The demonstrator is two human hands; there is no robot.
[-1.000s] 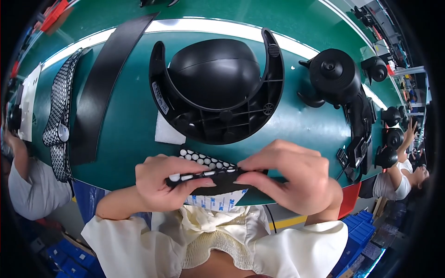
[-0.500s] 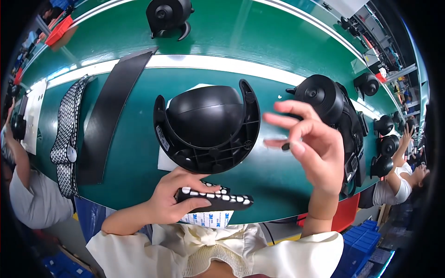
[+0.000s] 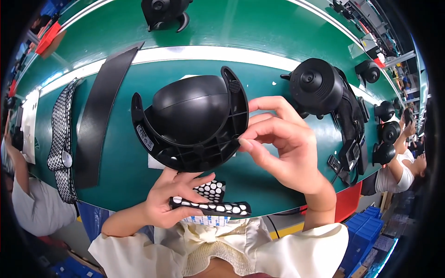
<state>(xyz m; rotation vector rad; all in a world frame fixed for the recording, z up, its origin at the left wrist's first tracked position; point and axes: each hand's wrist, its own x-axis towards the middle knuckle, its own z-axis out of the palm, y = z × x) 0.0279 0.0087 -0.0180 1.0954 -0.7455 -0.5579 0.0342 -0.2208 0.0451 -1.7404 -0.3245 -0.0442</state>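
A black plastic housing (image 3: pixel 192 111) with a rounded dome and two curved horns stands tilted at the middle of the green bench, its ribbed underside toward me. My right hand (image 3: pixel 285 150) is at the right part of its rim, thumb and forefinger pinched together against the ribs. The small round black pad at those fingertips is almost hidden. My left hand (image 3: pixel 169 199) grips a folded black strip of pads (image 3: pixel 234 209) with white dots and a printed white backing, just below the housing. Its fingertips come close to the housing's lower edge.
Left on the bench lie a dotted strip (image 3: pixel 61 134) and a long black sheet (image 3: pixel 104 111). To the right are another black housing (image 3: pixel 313 85) and black straps with buckles (image 3: pixel 350 148). One more housing (image 3: pixel 162 11) stands at the back. Other people work on both sides.
My right hand has moved left and down, bringing the small black pad from the air to the housing's rim. The strip in my left hand has spread apart, showing more white dots.
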